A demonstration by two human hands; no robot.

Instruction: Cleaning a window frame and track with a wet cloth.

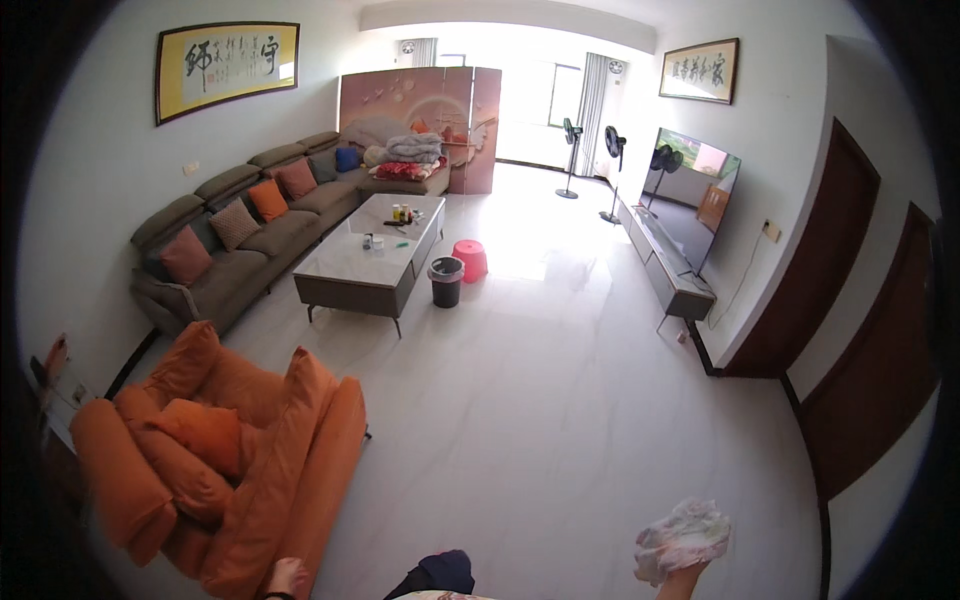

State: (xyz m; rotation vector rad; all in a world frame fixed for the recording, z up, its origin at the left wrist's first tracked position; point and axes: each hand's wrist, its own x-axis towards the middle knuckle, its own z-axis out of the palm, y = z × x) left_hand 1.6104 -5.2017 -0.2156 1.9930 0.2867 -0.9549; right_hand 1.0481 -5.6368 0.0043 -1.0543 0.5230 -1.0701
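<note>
At the lower right, my right hand (686,574) holds a crumpled, whitish cloth or plastic bag (682,538); it covers most of the fingers. My left hand (288,576) is at the bottom edge, over or beside the side of an orange armchair (330,450), with a dark band at the wrist. I see nothing in this hand, and its fingers are too small to make out clearly. An orange cushion (202,435) lies on the armchair. Between my hands, a dark-clothed leg or knee shows at the bottom edge.
Ahead stand a coffee table (352,259) bearing small bottles, a black trash bin (446,283) and a red plastic stool (470,261). A brown sectional sofa (300,210) lines the left wall. A television (690,195) on a low cabinet (660,262) and two standing fans (615,142) are beyond, right.
</note>
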